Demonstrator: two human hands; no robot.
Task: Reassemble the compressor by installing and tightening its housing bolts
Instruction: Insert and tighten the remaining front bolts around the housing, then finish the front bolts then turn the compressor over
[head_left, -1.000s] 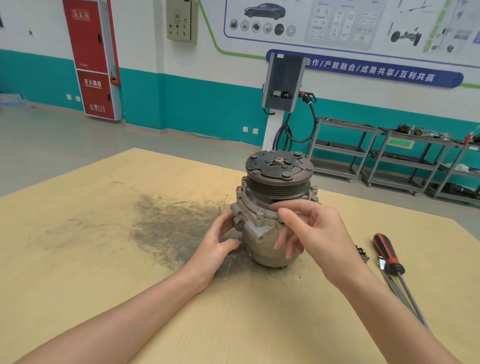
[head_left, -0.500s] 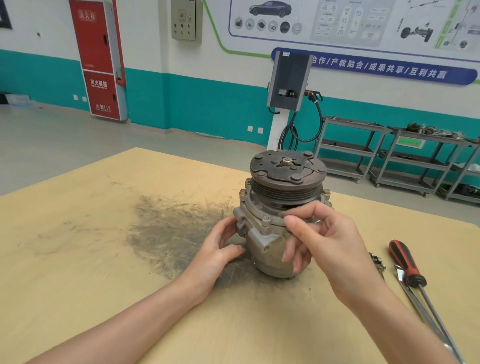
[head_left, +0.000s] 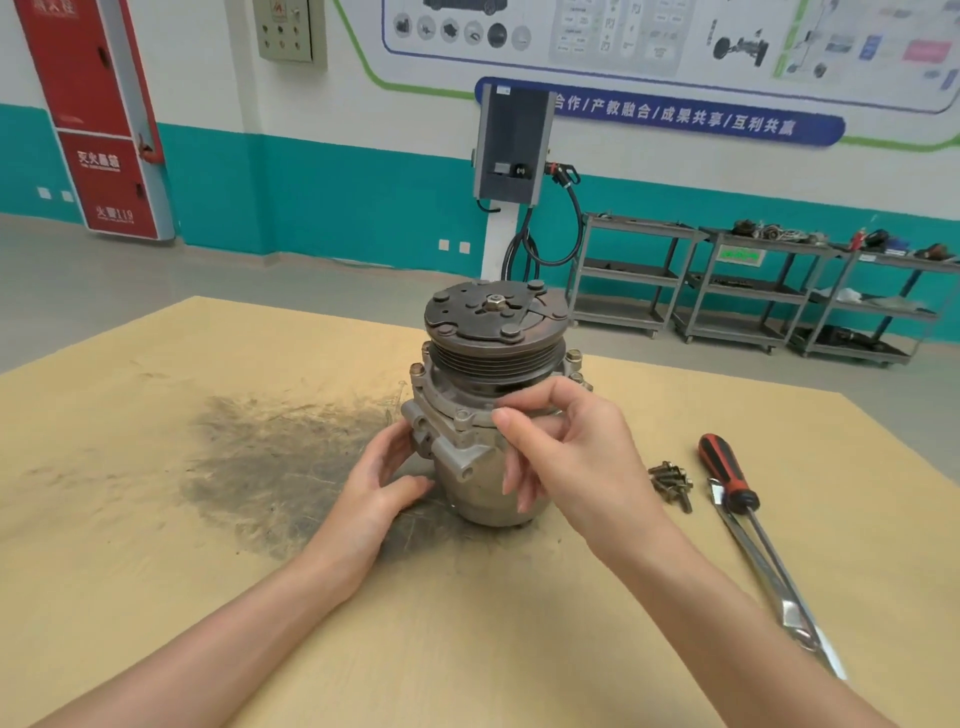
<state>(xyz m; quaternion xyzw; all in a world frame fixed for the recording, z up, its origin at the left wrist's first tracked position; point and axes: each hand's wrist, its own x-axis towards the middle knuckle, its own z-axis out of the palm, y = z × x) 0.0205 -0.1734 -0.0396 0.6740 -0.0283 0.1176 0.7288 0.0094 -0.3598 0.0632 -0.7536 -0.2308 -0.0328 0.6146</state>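
Both hands (head_left: 382, 480) (head_left: 576, 452) hide part of the compressor (head_left: 483, 395) housing

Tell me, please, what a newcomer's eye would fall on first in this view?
Likely the compressor, standing upright mid-table on a dark grease stain, its pulley on top. The left hand steadies its lower side while the right hand pinches at the housing flange. To the right lie loose bolts and a red-handled screwdriver.

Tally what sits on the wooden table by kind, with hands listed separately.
Compressor: 1
Pile of loose bolts: 1 (number of bolts cannot be told)
Red-and-black screwdriver: 1
Flat metal tool: 1
Hands: 2, left hand, right hand
Total: 4 kinds on the table, plus 2 hands
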